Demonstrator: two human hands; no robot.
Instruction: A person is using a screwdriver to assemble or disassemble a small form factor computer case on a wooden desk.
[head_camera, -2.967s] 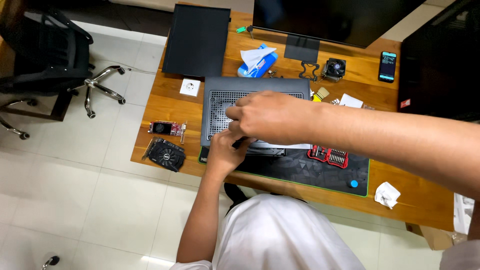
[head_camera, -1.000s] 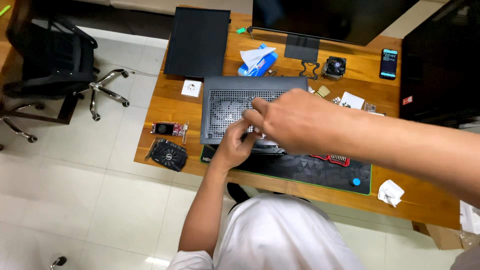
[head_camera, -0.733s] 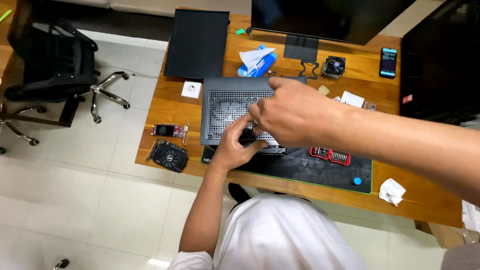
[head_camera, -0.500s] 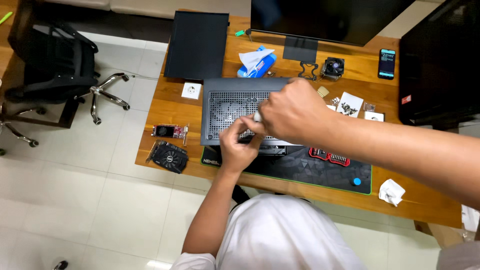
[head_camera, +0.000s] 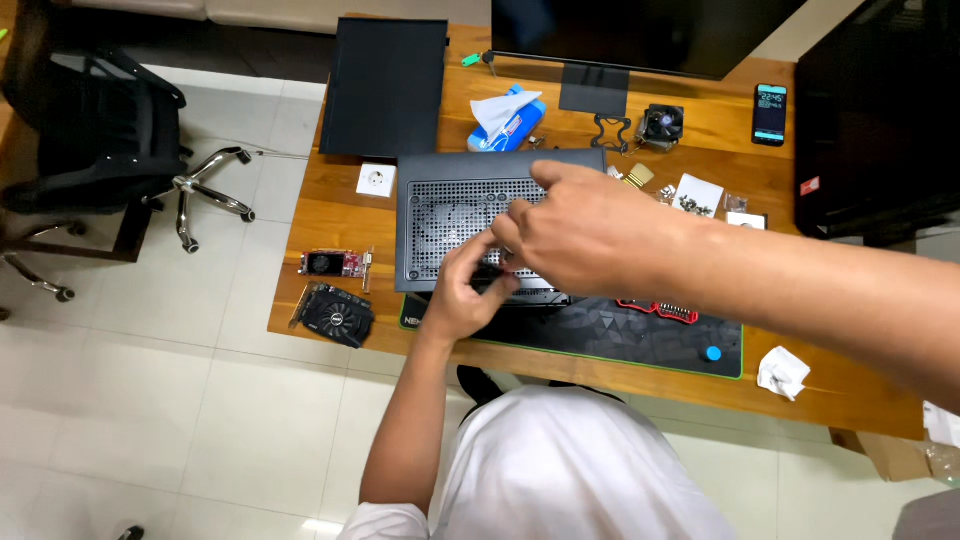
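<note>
Our left hand (head_camera: 462, 295) and right hand (head_camera: 590, 235) pinch something tiny at the case's (head_camera: 440, 215) five o'clock; panel (head_camera: 385, 85) off, cards (head_camera: 335, 312) unfitted.

A single head-worn camera looked almost straight down from well above the wooden desk (head_camera: 330, 215), which ran across the middle of the frame with the monitor (head_camera: 640, 35) at its far edge and the tiled floor (head_camera: 150, 400) and office chair (head_camera: 95, 130) off to the left. It stood far enough back to take in the whole desk, yet the right hand (head_camera: 590, 240) and its forearm reached in large from the right. No second view shared the scene.
</note>
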